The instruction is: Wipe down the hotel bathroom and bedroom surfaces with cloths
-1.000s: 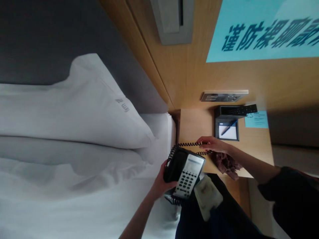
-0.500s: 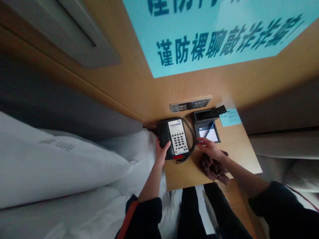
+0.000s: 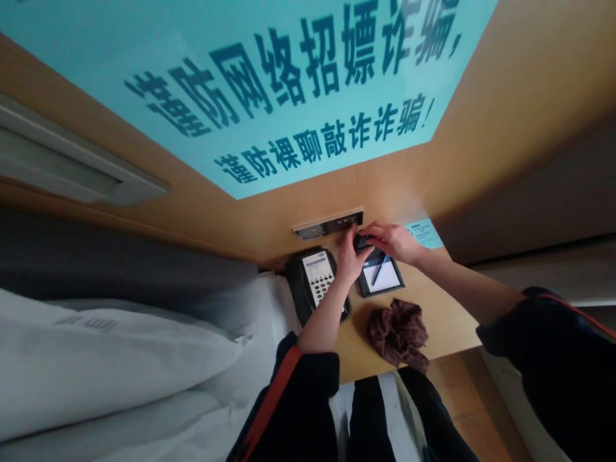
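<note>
Both hands meet at the back of the small wooden table, over the upper part of a black desk holder [image 3: 394, 290]. My left hand [image 3: 351, 256] and my right hand [image 3: 392, 242] have their fingers closed round the dark remote control [image 3: 362, 242], most of which they cover. In the holder's lower part a blue pen [image 3: 380, 269] lies across a white notepad [image 3: 391, 277]. Left of the holder stands a black desk telephone [image 3: 301, 282], partly behind my left forearm. A crumpled brown cloth [image 3: 398, 330] lies in front of the holder.
A socket panel [image 3: 328, 224] is set in the wooden wall just behind the hands. Above it hangs a large blue notice [image 3: 269, 122]. A small blue card [image 3: 423, 233] lies at the table's back right. White pillows [image 3: 120, 359] are on the left.
My left hand has left the telephone and moved right to the holder. My right hand has risen from beside the telephone cord to the remote control. The view has shifted too.
</note>
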Tool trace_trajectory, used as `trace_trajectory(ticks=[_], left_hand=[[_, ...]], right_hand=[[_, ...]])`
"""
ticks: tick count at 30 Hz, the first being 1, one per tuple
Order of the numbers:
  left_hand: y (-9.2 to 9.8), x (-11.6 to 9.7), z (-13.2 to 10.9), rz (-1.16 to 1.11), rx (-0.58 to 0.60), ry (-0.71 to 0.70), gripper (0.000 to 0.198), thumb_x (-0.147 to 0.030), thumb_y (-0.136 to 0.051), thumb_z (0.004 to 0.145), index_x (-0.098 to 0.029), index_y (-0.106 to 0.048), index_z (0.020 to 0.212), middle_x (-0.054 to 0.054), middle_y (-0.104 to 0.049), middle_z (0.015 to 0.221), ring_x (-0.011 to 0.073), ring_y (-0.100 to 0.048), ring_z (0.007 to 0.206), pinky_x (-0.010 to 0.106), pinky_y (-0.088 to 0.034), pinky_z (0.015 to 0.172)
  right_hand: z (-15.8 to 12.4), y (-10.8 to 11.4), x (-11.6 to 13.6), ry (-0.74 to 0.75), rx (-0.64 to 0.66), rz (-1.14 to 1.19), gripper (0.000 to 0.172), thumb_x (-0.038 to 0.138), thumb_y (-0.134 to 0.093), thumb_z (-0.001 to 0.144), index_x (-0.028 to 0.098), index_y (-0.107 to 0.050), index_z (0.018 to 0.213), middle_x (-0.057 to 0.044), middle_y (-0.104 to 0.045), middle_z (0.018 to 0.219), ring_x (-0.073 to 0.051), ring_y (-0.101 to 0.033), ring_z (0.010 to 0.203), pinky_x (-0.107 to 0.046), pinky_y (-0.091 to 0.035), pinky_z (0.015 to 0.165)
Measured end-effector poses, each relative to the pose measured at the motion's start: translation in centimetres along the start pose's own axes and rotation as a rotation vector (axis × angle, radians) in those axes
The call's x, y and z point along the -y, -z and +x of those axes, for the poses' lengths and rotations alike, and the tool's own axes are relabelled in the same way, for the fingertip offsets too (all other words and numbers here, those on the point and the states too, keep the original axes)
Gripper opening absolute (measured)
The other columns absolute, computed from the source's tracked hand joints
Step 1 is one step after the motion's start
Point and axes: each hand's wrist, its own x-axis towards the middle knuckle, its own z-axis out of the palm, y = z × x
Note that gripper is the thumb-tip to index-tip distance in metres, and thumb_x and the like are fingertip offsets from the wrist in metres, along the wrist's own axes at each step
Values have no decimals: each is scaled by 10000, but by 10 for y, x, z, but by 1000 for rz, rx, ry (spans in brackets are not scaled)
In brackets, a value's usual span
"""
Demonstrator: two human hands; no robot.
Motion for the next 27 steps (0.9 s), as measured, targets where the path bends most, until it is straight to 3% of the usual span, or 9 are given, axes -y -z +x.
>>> trace_trajectory(ticks=[2,4,5,7,11,14,18,23,27], left_hand=[[-7,-4,11,-112,-66,107,343,-285,-634,845,-158,-558,1155,134,-670,1148,239,-654,1061,402,-530,933],[5,-11,4,-226,-155,141,228,-297,-615,862,-158,-594,1042,110,-700,1067,226,-675,1013,409,-527,951],[15,-18,-3,-281,-189,125,224,-301,-631,854,-163,-596,1027,102,-700,1076,221,-670,1033,411,-518,974],[39,-35,-23,-362,-243,75,245,-287,-661,840,-181,-586,1048,87,-689,1130,209,-650,1089,411,-500,1014],[75,-66,-59,-308,-311,47,239,-218,-675,837,-194,-579,1055,67,-697,1124,188,-659,1077,397,-505,1021],[86,-66,-72,-205,-383,41,229,-182,-664,844,-196,-579,1057,62,-695,1125,187,-659,1078,379,-516,1011],[85,-49,-74,-147,-413,-22,215,-131,-647,847,-191,-582,1043,66,-691,1134,200,-654,1091,380,-525,1002],[70,-31,-60,-156,-390,-120,257,-64,-628,841,-206,-579,1050,56,-685,1144,208,-652,1091,419,-542,976],[47,-23,-38,-172,-317,-142,233,-105,-623,858,-218,-587,1059,57,-676,1153,208,-645,1098,419,-544,970]], right_hand=[[-30,-7,18,-24,-57,67,360,309,-463,966,204,-507,1308,-94,-565,1234,-168,-612,990,-316,-544,854],[-85,-33,28,-79,-66,73,433,328,-517,939,221,-455,1354,-110,-528,1290,-191,-590,1051,-350,-540,883],[-119,-52,30,-61,66,32,428,318,-564,903,245,-496,1319,-99,-531,1300,-234,-543,1148,-414,-499,962],[-186,-95,28,-92,274,-163,666,368,-785,660,318,-559,1284,-92,-409,1451,-422,-361,1309,-636,-343,1036],[-276,-145,7,-120,301,-372,740,237,-717,656,391,-502,1347,-29,-269,1550,-391,-254,1381,-590,-271,1072],[-301,-137,-13,-51,224,-450,707,213,-626,645,362,-525,1329,-4,-245,1560,-338,-255,1387,-501,-268,1070],[-310,-117,-31,-8,127,-505,720,198,-557,538,331,-604,1244,-24,-366,1498,-344,-315,1343,-457,-271,1025],[-308,-118,-43,155,51,-572,527,393,-651,655,349,-651,1180,-41,-562,1306,-301,-441,1207,-370,-313,941],[-308,-121,-46,161,42,-567,506,498,-676,688,363,-652,1175,-37,-571,1295,-301,-444,1207,-371,-314,955]])
